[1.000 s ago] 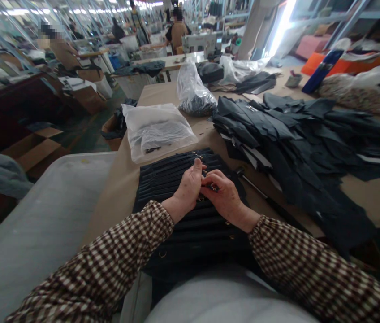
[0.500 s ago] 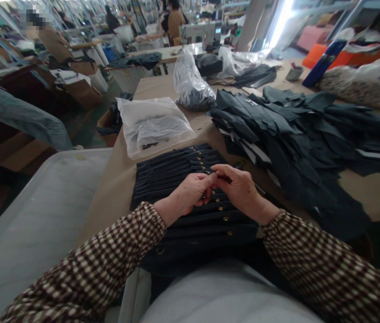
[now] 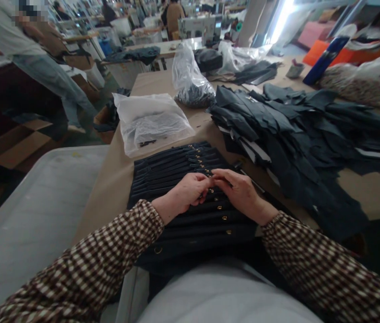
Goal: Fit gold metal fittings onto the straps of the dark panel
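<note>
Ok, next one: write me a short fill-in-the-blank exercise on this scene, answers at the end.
1. The left hand and right hand are close together over dark strips bearing small ____-coloured metal pieces.
2. Both sleeves have a ____ pattern.
3. The big heap of dark pieces lies to the ____ of the strips.

Missing words: gold; checked; right.

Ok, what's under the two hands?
Beneath the left hand and right hand are dark fabric strips, layered in rows, with gold-coloured metal fittings showing. The hands cover parts of the strips; anything between the fingertips can't be made out.
</note>
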Tool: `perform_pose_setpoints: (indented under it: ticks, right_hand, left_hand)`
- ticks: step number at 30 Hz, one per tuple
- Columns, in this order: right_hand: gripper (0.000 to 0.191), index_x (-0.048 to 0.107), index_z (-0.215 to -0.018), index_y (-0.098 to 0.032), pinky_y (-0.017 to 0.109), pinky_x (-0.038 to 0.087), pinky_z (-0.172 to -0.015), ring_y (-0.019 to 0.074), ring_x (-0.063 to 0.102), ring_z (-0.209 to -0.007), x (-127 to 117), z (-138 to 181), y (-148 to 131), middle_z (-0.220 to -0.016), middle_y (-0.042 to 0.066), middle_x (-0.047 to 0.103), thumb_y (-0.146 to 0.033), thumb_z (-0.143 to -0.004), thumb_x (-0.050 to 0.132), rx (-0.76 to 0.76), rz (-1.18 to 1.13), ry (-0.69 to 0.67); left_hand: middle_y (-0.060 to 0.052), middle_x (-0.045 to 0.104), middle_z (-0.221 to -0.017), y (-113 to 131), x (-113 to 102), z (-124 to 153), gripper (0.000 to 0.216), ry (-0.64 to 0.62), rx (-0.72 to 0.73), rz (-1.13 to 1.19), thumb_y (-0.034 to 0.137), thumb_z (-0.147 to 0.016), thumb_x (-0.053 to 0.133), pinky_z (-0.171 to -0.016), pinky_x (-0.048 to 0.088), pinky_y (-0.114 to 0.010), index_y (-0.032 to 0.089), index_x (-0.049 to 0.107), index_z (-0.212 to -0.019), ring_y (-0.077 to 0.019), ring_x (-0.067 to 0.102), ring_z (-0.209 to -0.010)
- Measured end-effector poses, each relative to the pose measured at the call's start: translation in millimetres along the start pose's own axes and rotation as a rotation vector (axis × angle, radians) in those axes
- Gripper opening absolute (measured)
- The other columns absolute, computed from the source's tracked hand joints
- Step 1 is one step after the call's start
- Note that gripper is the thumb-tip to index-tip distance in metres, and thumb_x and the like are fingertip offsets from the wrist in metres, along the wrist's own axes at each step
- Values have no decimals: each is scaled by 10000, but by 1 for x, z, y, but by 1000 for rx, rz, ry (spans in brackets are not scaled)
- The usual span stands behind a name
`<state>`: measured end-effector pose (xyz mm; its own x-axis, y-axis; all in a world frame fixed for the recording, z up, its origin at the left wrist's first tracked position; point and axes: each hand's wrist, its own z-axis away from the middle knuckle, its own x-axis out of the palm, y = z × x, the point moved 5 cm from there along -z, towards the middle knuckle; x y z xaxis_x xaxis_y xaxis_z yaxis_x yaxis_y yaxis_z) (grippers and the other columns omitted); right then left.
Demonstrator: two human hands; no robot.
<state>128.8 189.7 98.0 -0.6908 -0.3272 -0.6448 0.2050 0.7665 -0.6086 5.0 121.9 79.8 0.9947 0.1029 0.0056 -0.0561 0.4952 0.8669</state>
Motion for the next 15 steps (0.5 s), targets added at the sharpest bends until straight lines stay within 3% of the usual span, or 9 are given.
perform_pose_setpoints:
  ticks: [3,5,7,15]
  right_hand:
    - [125,666,-871,-189,247,471,-735,136,622,-791,-7,0,3,-860,19,663,-169,-890,544,8,50,-201]
    - [91,671,-873,-201,252,454,-717,140,607,-775,-6,6,4,-850,10,651,-184,-871,581,18,113,-392]
    - [85,664,-920,-210,261,443,-723,153,600,-804,-4,14,3,-893,15,645,-214,-859,606,27,177,-500]
    - [64,592,-896,-174,267,392,-666,167,591,-783,16,14,-5,-920,50,630,-206,-841,593,49,321,-613]
  left_hand:
    - [70,447,-485,4,-6,3,110,51,36,-78,263,-793,579,-338,221,-144,179,536,-736,-53,395,-369]
    - [70,444,-451,6,-7,6,116,39,63,-153,259,-789,578,-349,239,-137,171,548,-720,-49,387,-373]
    - [68,447,-434,5,-7,9,132,29,81,-210,268,-788,579,-361,258,-133,164,557,-709,-46,383,-376]
    - [72,450,-433,1,-7,6,154,26,145,-236,288,-777,567,-372,282,-144,161,554,-691,-48,388,-375]
